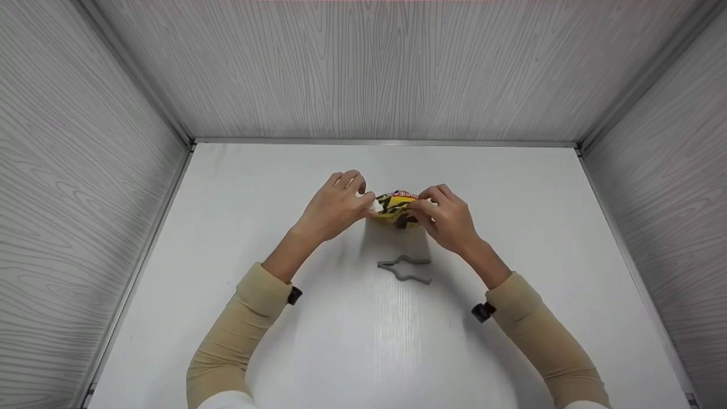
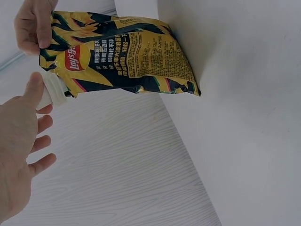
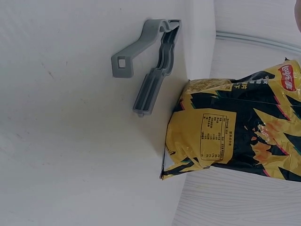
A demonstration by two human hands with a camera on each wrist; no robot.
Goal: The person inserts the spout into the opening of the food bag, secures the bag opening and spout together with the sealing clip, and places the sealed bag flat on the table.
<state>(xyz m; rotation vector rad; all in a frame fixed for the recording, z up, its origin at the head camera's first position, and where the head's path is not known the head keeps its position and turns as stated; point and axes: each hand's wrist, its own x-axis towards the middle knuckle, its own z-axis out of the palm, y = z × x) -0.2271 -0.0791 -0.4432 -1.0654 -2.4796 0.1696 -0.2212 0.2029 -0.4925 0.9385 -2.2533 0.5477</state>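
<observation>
A yellow and black Lay's chip bag (image 1: 397,211) stands upright on the white table, its top edge between the two hands. My left hand (image 1: 339,209) pinches a white ribbed, cap-like piece (image 2: 55,88) between thumb and forefinger at the bag's top corner; its other fingers are spread. How that piece joins the bag cannot be seen. At the opposite top corner, my right hand (image 1: 446,218) pinches the bag between thumb and fingers. Nearer to me lies a grey hinged bag clip (image 1: 403,271), its two arms spread apart; the right wrist view shows its ridged arm (image 3: 155,80).
The white table (image 1: 272,341) is bordered by grey wood-grain panels at the back (image 1: 363,68), the left (image 1: 68,199) and the right (image 1: 664,170). A small black camera (image 1: 483,312) sits by the right cuff and another (image 1: 294,295) by the left.
</observation>
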